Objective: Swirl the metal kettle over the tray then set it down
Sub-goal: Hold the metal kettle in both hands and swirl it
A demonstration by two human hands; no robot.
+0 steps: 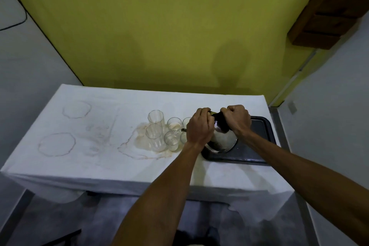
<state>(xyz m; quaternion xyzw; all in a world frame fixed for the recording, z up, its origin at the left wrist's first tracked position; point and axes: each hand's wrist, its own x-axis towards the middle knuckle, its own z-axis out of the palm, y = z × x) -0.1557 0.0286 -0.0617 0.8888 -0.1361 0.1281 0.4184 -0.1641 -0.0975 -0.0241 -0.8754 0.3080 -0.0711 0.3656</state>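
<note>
A shiny metal kettle with a black handle is over the left part of a dark rectangular tray on the table's right side. The kettle looks tilted, its round base rim facing me. My left hand and my right hand are both closed around the black handle at the kettle's top. Whether the kettle touches the tray or hangs just above it, I cannot tell. Its spout pokes out to the left, behind my left hand.
Several clear drinking glasses stand clustered just left of the kettle on a brown stain. The table wears a white cloth with ring marks at the left. A yellow wall rises behind; a wooden shelf hangs at upper right.
</note>
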